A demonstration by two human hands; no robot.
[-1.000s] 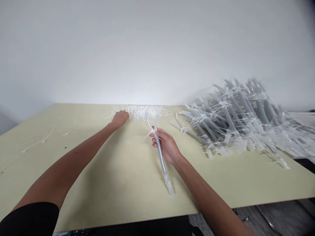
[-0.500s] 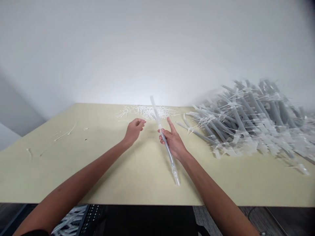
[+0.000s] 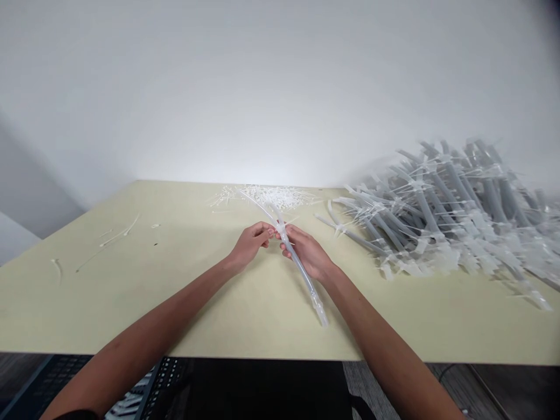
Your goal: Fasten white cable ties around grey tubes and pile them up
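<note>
Pale counter [image 3: 245, 326], center: right hand [image 3: 308, 252] curls around a forked tube [image 3: 301, 271], left hand [image 3: 249, 247] bunched at its joint [image 3: 280, 228], grip unclear; seemingly finished tubes [image 3: 423, 205] heap right, unused ties [image 3: 275, 196] lie upper center.

Markings: no text, labels, brands, numbers or signs are being made out on any visible surface.

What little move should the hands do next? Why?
Maybe the left hand could work at the fork of the clear tube while the right hand steadies it, because the right hand grips it near there and the left fingertips are right beside the fork. Anything pinched is too small to tell.
</note>
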